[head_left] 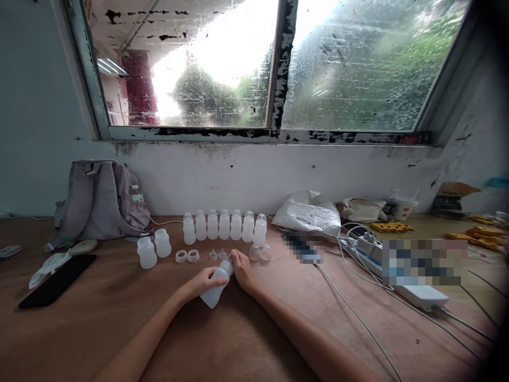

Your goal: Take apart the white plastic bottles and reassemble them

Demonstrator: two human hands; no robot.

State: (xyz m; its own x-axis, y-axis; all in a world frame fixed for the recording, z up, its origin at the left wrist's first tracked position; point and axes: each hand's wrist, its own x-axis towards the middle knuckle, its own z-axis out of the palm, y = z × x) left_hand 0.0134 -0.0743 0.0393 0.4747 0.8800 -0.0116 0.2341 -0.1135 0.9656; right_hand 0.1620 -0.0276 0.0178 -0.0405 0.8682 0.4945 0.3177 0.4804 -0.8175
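Observation:
My left hand point(205, 281) is wrapped round the body of a frosted white baby bottle point(214, 293), which is tilted with its top up and to the right. At that top end, the closed fingers of my right hand point(242, 268) grip the neck area and partly hide it. Just beyond my hands lie two clear nipples point(217, 254) and two white collar rings point(187, 256). Two clear caps point(260, 253) sit right of my right hand. Farther left, two bottles without tops point(154, 249) stand upright. Several capped baby bottles point(225, 225) form a row at the back.
A grey backpack point(97, 199) leans against the wall at left, with a black flat case point(58, 281) before it. To the right are a silver padded bag point(308, 213), a phone on a cable point(303, 246), a white power strip point(421, 295) and yellow plastic parts point(392, 227).

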